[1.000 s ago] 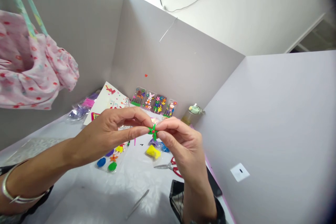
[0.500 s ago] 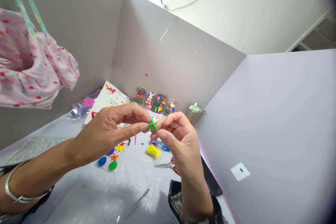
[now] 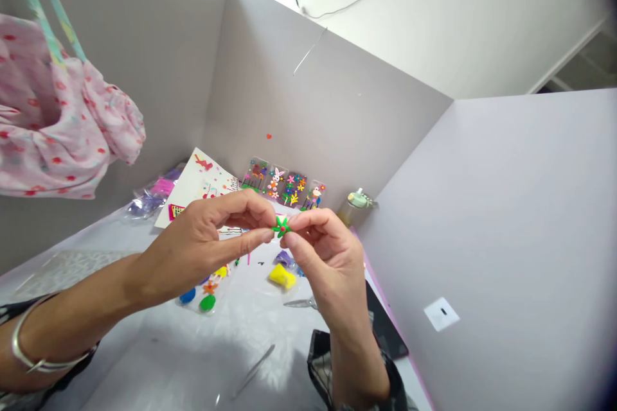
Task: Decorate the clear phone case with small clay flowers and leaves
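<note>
Between my two hands, above the table, is a small green clay flower [image 3: 281,227] with a red centre. My left hand [image 3: 212,231] pinches its left petals between thumb and fingertips. From the other side, my right hand [image 3: 325,257] is closed on its right petals with thumb and index finger. Below the hands lie a yellow clay packet [image 3: 282,277] and a purple packet [image 3: 284,259]. Under my left wrist, a clear sheet carries a green clay disc [image 3: 207,303], a blue disc [image 3: 187,296] and an orange clay flower [image 3: 210,287].
Scissors [image 3: 299,304] lie partly behind my right hand, and a thin metal tool [image 3: 254,370] rests nearer me. Several decorated cases [image 3: 295,190] lean on the back wall beside a drawn-on paper [image 3: 193,181]. A green-lidded bottle [image 3: 357,205] stands at right; a pink cloth bag [image 3: 67,122] hangs left.
My right thumb and index finger have closed in on the flower's right side, and the flower has turned slightly to face me. My left hand has barely moved.
</note>
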`<state>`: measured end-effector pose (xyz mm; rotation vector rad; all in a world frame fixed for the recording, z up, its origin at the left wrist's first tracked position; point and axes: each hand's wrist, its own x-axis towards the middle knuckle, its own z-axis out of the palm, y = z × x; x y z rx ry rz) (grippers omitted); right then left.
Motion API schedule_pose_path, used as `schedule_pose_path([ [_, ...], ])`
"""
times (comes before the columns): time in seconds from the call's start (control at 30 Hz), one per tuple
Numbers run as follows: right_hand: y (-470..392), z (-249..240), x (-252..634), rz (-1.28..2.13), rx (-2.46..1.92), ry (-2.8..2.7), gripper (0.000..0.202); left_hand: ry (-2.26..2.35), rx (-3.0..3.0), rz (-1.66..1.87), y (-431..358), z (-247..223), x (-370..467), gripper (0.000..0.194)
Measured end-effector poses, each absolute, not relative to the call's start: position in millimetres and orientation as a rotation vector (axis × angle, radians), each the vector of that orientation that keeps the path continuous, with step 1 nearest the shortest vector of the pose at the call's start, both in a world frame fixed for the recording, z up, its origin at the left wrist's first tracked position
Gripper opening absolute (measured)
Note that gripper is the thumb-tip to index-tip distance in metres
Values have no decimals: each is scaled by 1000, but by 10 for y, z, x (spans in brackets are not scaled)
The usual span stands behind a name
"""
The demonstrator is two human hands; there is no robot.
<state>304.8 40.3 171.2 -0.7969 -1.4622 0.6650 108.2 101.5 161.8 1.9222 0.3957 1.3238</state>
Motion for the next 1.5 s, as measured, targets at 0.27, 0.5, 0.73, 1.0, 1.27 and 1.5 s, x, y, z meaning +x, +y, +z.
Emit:
schedule_pose_path([
  [0.27,404,1706,3013,701,-795,-1454,26,427,1912,1321,999,1615,1099,8],
  [0.5,409,1680,3028,701,-804,-1454,18,428,1923,1276,994,1622,1107,8],
  [0.73,396,1705,3029,723,-791,-1439,19,502,1901,1243,986,1636,1079,10],
  [1.0,403,1717,3017,724,-843,-1467,16,487,1839,1140,1068,1602,1063,25],
  [1.27,411,1751,3050,742,-851,-1465,16,503,1846,1149,1096,1624,1039,28],
  [1.5,386,1754,3092,688,-893,-1483,6,446,1800,1124,1093,1607,1050,21],
])
